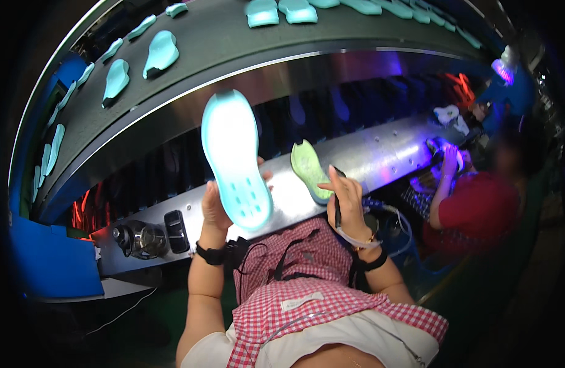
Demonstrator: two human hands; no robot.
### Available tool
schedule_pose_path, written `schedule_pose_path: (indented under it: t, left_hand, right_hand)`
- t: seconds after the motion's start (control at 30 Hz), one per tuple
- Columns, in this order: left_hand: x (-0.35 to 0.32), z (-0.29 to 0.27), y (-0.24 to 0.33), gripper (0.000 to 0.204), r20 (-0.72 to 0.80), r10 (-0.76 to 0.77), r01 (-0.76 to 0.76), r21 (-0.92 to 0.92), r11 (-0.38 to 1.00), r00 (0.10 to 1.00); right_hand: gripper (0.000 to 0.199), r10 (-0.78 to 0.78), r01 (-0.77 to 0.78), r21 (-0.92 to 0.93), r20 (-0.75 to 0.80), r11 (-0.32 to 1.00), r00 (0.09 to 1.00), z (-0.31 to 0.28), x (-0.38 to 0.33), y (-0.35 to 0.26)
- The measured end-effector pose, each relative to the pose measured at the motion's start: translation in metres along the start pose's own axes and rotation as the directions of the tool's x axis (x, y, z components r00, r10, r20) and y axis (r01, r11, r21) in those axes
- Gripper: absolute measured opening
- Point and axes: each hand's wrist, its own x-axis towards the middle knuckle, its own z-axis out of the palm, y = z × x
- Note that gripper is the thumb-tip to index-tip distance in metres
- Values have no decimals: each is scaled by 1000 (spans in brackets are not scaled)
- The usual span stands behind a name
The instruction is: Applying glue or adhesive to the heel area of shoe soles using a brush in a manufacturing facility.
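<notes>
My left hand [216, 208] is closed around the edge of a large shoe sole [233, 147], pale blue at the rim and glaring white in the middle. The sole is held up over the metal bench, with several small slots showing towards its lower end. In my right hand [349, 205] is a slim black pen-like tool [338, 213], gripped between the fingers. Beneath those fingertips lies a yellow-green shoe sole [308, 167] on the bench; I cannot tell whether they press on it.
Behind the metal bench [380, 150] runs a dark conveyor belt [221, 40] carrying several turquoise soles [162, 52]. A clear jug [146, 239] and a black compartment tray [176, 231] stand at the left. To the right, another person [479, 205] in red works under a purple lamp [504, 70].
</notes>
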Motion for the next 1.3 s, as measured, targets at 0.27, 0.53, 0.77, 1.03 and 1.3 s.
schedule_pose_path:
  t: [0.27, 0.53, 0.77, 1.03, 1.3]
  left_hand:
    - [-31, -39, -54, 55, -288, -296, 350, 156, 924, 911]
    - [-45, -46, -57, 59, -247, -276, 327, 195, 925, 929]
    - [-39, -51, -58, 76, -228, -127, 136, 28, 990, 965]
    - [-38, -30, -60, 94, -112, -189, 159, -234, 959, 976]
    - [-35, -20, -68, 90, -126, -139, 107, -231, 967, 982]
  right_hand:
    - [46, -374, 437, -76, 402, 896, 836, 36, -2, -15]
    - [49, -272, 349, -324, 258, 879, 927, 22, 26, -6]
    - [40, 220, -136, 648, -50, 749, 974, -1, 11, 0]
    - [24, 333, -560, 825, 506, 82, 795, 8, 11, -11]
    - [25, 377, -614, 782, 603, -107, 703, 21, 25, -10]
